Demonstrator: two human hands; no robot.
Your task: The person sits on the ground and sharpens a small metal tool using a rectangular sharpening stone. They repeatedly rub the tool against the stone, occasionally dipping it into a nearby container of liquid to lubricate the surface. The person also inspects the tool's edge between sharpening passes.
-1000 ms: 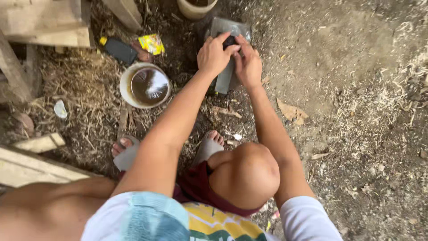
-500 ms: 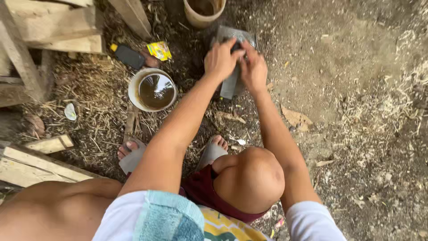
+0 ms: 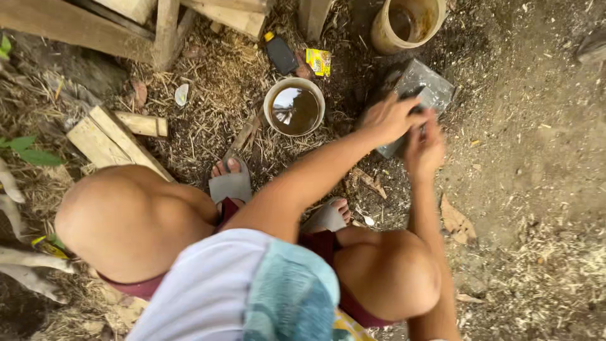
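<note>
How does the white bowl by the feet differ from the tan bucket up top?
The white bowl is shallow and nearly full of brown liquid that mirrors the sky; the tan bucket is taller, with only murky liquid low inside. The bowl sits on straw, the bucket on bare dirt. Both are round, open and upright.

Grey stone, brown water in white bowl, yellow packet

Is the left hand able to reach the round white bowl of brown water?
Probably yes. The left hand rests on the grey flat stone, and the round white bowl of brown water sits just beside it, with nothing between.
</note>
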